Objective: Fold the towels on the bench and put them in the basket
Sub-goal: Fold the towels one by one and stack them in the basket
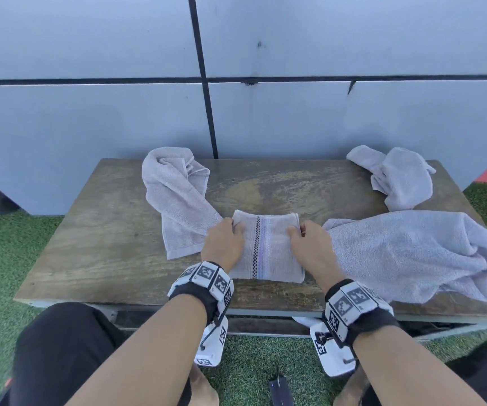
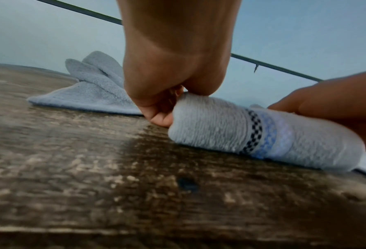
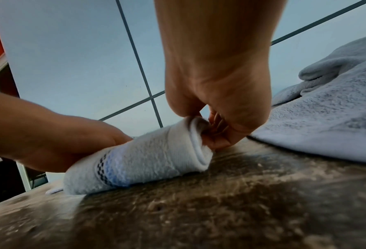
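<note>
On the worn wooden bench (image 1: 125, 230), both hands (image 1: 223, 240) (image 1: 309, 244) pinch the thick folded terry towel's (image 1: 268, 247) side edges.

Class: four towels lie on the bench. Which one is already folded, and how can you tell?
The striped towel at the front middle, gripped by the left hand and right hand. It is a neat rectangle with a checked stripe; the other three lie crumpled.

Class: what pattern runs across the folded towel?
A black-and-white checked stripe beside a blue band on the folded towel; left wrist view shows it best.

Pale grey folded towel (image 1: 268, 247) bears a black-checked, blue stripe; bench (image 1: 113, 244) weathered brown.
</note>
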Demonstrator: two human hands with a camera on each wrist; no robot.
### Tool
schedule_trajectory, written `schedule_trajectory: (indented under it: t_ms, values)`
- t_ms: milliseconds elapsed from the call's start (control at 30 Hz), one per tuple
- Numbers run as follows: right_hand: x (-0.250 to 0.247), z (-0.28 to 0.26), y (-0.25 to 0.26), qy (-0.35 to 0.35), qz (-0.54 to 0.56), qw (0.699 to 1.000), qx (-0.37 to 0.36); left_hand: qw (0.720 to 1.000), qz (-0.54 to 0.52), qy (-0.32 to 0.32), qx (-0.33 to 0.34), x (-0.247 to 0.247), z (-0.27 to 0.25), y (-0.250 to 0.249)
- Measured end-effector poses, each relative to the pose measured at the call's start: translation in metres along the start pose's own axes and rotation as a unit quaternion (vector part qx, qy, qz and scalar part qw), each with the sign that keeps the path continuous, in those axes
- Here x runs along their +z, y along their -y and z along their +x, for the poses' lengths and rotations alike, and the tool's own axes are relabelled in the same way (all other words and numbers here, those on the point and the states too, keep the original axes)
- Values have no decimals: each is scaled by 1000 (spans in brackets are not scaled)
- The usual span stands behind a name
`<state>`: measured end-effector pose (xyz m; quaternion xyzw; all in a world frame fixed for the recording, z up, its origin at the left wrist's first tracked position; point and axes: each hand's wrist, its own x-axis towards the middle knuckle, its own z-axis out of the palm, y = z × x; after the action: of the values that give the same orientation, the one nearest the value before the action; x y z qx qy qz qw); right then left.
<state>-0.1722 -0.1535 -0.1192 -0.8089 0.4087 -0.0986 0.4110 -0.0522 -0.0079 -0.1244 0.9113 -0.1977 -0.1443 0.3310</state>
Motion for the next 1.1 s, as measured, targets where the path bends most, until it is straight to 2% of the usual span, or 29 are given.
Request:
schedule_trajectory:
  t_ms: [267, 467, 633, 733, 800, 867, 933, 967, 1033, 1100]
  values:
    - [7, 12, -3, -3, -27, 1000, 1, 997, 60, -40, 12, 8, 7, 0]
    - [8, 16, -2, -7, -68, 998, 5, 994, 96, -41, -7, 8, 10, -6]
    - [5, 17, 4, -1, -67, 998, 1, 997, 58, -19, -41, 2, 13, -11]
    - [0, 9, 10, -16, -9, 1000, 12, 998, -17, -50, -43, -2, 5, -11]
    - [-1, 0, 11, -87, -17, 995, -51, 993, -13, -118, 18, -3, -5, -9]
    - [1, -8, 8, -161, -91, 962, -200, 970, 62, -177, 158, -1, -17, -7]
    - [8, -13, 2, -131, -158, 925, -319, 945, 113, -147, 271, 7, -28, -4]
    - [12, -15, -2, -87, -193, 915, -343, 942, 137, -102, 290, 13, -32, -2]
    - [20, -19, -10, 2, -267, 907, -325, 948, 188, -11, 258, 24, -36, 7]
    - [25, -19, -17, 52, -291, 918, -265, 950, 220, 21, 218, 31, -34, 15]
